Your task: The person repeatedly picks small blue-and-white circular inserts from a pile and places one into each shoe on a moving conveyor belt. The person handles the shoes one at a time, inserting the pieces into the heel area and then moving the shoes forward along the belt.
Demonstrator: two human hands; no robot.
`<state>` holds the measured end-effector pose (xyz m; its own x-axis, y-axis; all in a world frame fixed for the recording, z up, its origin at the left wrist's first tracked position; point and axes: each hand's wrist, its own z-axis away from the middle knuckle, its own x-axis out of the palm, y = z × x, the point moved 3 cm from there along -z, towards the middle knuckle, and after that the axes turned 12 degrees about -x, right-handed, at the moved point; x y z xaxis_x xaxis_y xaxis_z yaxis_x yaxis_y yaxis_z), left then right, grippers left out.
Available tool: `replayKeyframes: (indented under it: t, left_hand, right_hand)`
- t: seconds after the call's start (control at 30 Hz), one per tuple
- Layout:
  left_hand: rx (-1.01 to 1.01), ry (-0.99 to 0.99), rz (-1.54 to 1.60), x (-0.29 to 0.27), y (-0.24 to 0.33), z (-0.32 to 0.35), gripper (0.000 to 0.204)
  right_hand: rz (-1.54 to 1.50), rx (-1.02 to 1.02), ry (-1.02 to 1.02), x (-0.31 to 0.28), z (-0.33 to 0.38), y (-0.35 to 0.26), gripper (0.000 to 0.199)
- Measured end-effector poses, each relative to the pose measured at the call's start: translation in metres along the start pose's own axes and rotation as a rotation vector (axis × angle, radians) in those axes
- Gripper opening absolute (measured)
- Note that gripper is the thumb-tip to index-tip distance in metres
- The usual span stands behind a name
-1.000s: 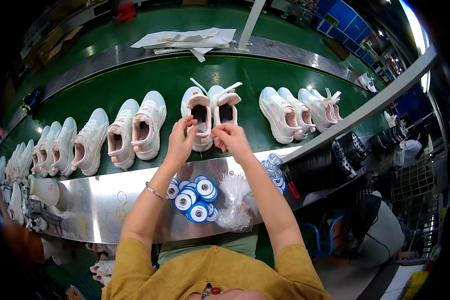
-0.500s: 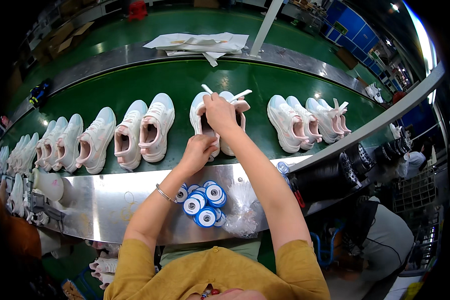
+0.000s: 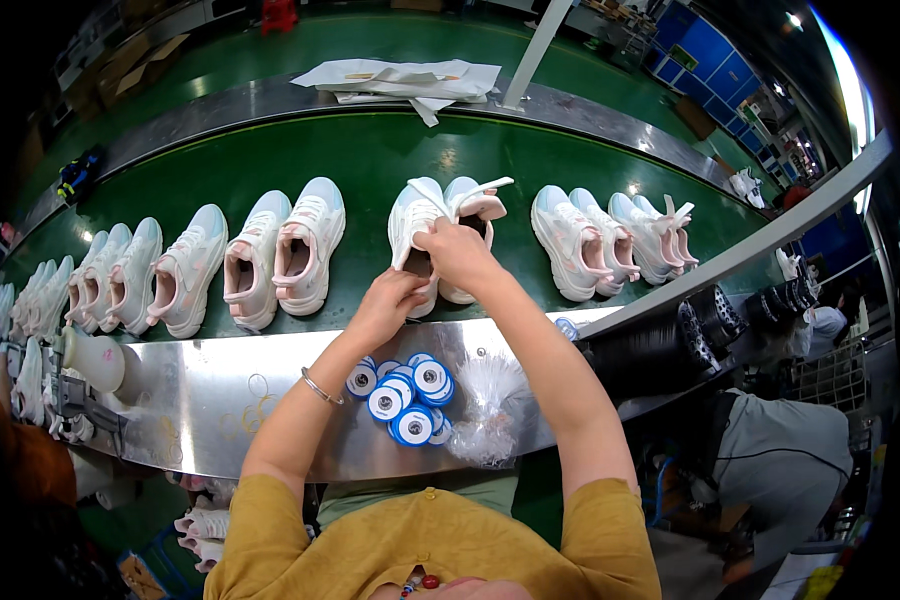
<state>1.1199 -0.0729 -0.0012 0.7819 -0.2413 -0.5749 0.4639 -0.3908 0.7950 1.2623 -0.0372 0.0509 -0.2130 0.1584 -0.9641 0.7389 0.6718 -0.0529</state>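
R hand (image 3: 454,252) was moved back nearer the heel (image 3: 426,304) of the white shoe (image 3: 412,214) on the green belt (image 3: 510,165). Shoe's edge was pinched in bent R fingers; L hand (image 3: 385,306) was half curled by heel, grip couldn't be seen. Heel was best kept still, w/ edge pulled softly.

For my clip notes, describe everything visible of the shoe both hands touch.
The shoe is a low white sneaker, pale blue at the toe, with a thick white sole. It stands upright on the green surface, toe away from the person, beside another shoe. The left hand is at its heel, the right hand at its opening, partly hiding it.
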Motion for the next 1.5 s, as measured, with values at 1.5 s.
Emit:
replayKeyframes:
  t: [1.5]
  left_hand:
    - [-0.111,0.288,-0.208,0.025,-0.008,0.016,0.051]
  right_hand:
    - [-0.132,0.282,0.381,-0.019,0.067,-0.015,0.020]
